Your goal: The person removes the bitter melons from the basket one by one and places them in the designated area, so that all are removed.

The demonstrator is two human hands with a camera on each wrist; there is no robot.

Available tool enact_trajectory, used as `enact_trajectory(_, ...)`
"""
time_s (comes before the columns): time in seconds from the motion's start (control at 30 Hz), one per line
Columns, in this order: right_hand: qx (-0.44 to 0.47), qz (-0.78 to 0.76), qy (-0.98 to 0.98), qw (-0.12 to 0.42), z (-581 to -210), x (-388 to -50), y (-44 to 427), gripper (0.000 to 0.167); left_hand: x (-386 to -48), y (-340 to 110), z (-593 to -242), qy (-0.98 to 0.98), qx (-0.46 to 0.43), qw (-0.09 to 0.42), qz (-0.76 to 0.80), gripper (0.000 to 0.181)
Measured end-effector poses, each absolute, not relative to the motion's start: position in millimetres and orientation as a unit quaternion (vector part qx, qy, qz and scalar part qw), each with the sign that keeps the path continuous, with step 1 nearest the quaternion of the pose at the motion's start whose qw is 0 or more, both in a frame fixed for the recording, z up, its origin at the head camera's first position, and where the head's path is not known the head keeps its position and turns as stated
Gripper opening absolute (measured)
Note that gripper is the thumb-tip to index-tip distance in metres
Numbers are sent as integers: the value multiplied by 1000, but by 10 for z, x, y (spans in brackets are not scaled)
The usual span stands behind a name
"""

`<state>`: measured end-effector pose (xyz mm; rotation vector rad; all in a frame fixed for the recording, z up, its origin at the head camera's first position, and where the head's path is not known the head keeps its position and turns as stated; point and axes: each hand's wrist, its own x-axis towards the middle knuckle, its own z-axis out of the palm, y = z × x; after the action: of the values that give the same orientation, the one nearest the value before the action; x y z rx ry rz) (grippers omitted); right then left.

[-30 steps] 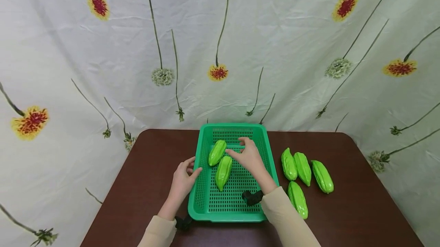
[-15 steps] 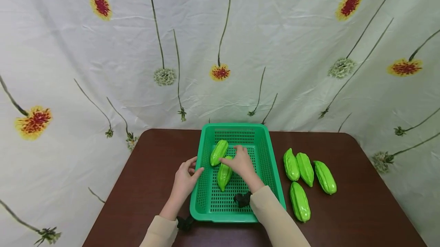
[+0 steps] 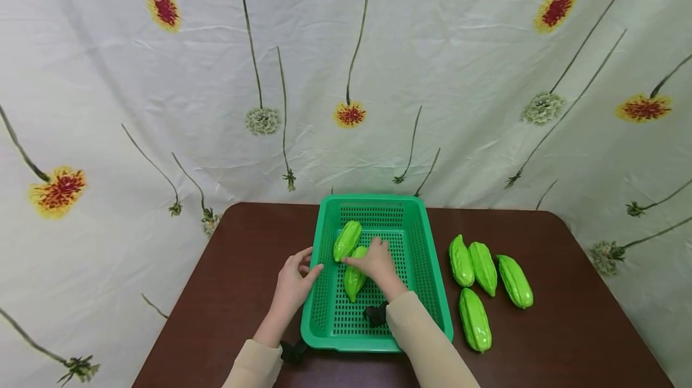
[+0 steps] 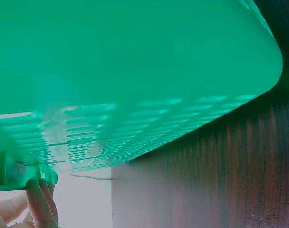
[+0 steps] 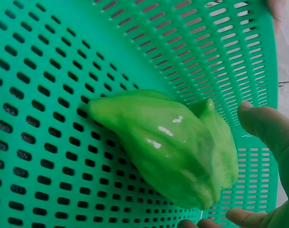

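Note:
Two green ridged gourds lie in the left part of a green perforated basket [image 3: 373, 197]: the farther gourd [image 3: 347, 241] and the nearer gourd [image 3: 354, 284]. My left hand [image 3: 292, 280] grips the basket's left rim, and in the left wrist view the fingers of that hand [image 4: 39, 204] touch the rim beside the basket wall [image 4: 135, 57]. My right hand [image 3: 376, 265] is over the nearer gourd, partly hiding it. In the right wrist view, thumb and fingers of the right hand [image 5: 287, 142] are spread around the large gourd's end [image 5: 163, 142], without a visible grip; another gourd [image 5: 225, 142] lies behind.
Several more green gourds lie on the dark brown table [image 3: 248, 244] right of the basket: three side by side [image 3: 461, 262] [image 3: 483, 268] [image 3: 515, 281] and one closer [image 3: 475, 320]. A white flowered cloth [image 3: 216, 87] hangs behind the table.
My right hand has moved left and nearer, down to the nearer gourd. The left hand has stayed at the basket rim. The head view has shifted slightly.

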<state>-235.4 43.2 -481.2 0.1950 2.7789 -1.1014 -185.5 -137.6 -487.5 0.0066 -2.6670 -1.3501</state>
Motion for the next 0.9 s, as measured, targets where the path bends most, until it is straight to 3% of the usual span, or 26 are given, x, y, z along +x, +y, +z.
enact_trajectory(0.67, 96, -408, 901, 107, -4966, -2329, 369, 107, -1857, -1375, -4872, -887, 8, 70, -457, 50)
enact_trajectory(0.9, 105, -422, 893, 114, -4957, -2311, 341, 101, -1846, -1381, -4864, -886, 8, 71, -457, 49)
